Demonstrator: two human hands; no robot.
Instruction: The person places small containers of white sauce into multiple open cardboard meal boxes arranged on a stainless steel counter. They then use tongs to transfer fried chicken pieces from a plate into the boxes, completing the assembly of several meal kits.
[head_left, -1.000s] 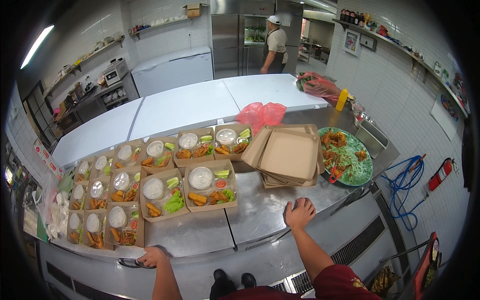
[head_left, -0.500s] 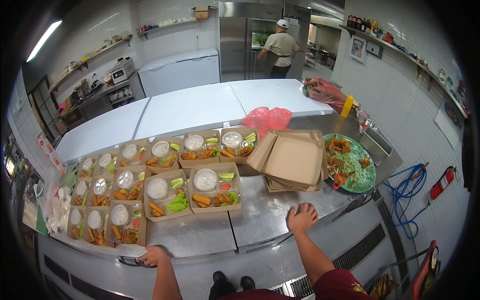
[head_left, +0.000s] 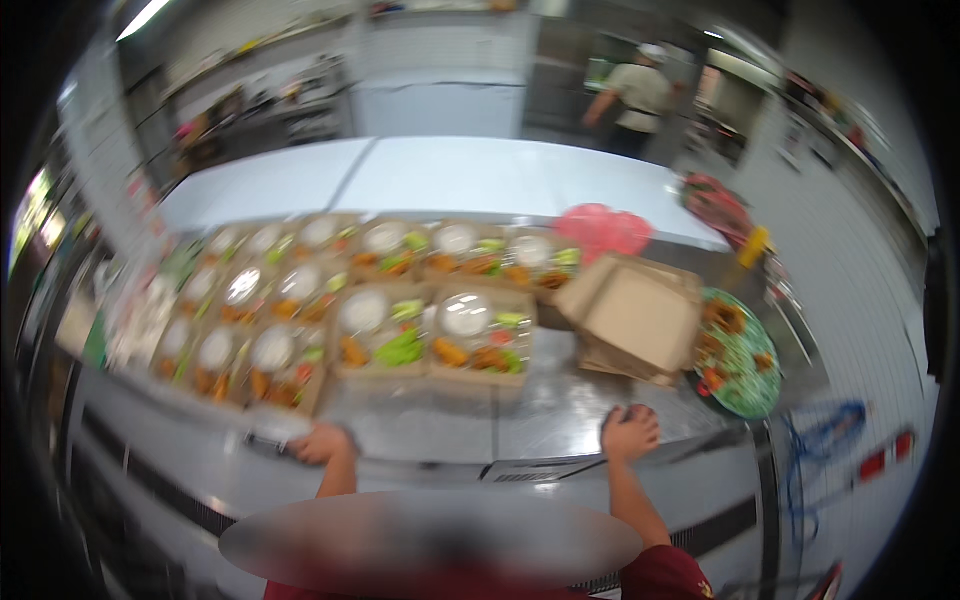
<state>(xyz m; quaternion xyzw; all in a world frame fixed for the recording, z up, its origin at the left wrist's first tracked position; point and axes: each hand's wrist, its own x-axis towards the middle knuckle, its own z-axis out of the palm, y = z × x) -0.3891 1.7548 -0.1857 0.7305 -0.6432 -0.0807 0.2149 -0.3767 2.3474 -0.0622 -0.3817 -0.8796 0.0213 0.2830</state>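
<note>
My left hand [head_left: 322, 443] is at the steel counter's front edge, beside a dark handle [head_left: 266, 446]; blur hides whether its fingers grip it. My right hand [head_left: 631, 432] rests at the same edge, fingers extended and apart from any food, with a small dark thing by its thumb side. Between and beyond my hands stand rows of brown cardboard meal boxes [head_left: 478, 335], each with a round white-topped tub, fried pieces and green vegetables under clear film. Beyond my right hand lies a stack of brown cardboard trays [head_left: 640, 315].
A green plate [head_left: 745, 385] with fried food stands at right, near a yellow squeeze bottle [head_left: 752, 247]. Pink plastic bags [head_left: 602, 232] lie behind the trays. A long white surface [head_left: 480, 175] runs behind. A person [head_left: 637, 98] stands at the far refrigerators. A blue hose [head_left: 825, 430] hangs at right.
My view has swung left and blurred, so the counter and its boxes sit further right in the picture. Both hands stay at the counter's front edge.
</note>
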